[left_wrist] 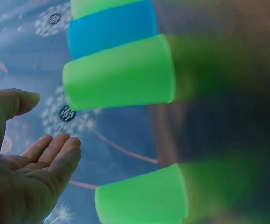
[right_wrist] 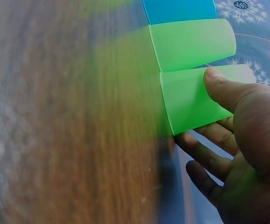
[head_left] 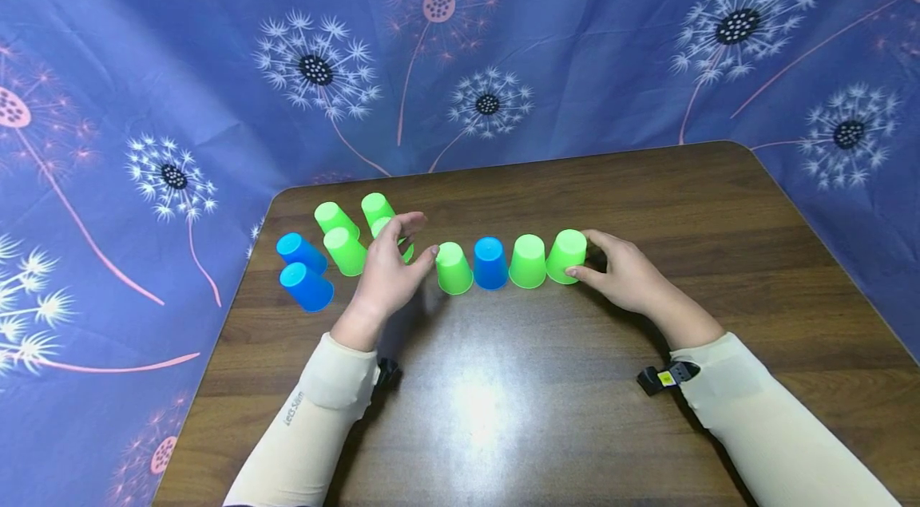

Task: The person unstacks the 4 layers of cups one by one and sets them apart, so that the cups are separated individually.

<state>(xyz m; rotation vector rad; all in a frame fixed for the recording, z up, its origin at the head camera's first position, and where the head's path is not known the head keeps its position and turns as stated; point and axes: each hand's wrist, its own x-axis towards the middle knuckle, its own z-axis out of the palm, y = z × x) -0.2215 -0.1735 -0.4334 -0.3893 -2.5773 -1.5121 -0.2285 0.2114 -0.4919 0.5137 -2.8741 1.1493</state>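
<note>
Four upside-down plastic cups stand in a row at the middle of the table: a green cup (head_left: 454, 271), a blue cup (head_left: 491, 264), another green cup (head_left: 528, 262) and an end green cup (head_left: 566, 251). My right hand (head_left: 631, 277) holds that end cup from its right side, thumb (right_wrist: 223, 88) on its near wall and fingers behind. Just left of the row is my left hand (head_left: 388, 274), its thumb and fingers spread with nothing between them. In the left wrist view, a gap separates it from the row's left green cup (left_wrist: 118, 72).
Behind and left of the left hand stand several more upturned cups, among them a green cup (head_left: 345, 253) and two blue cups (head_left: 307, 288); the hand partly hides some. The wooden table (head_left: 546, 411) ends at a blue dandelion-print cloth (head_left: 575, 76).
</note>
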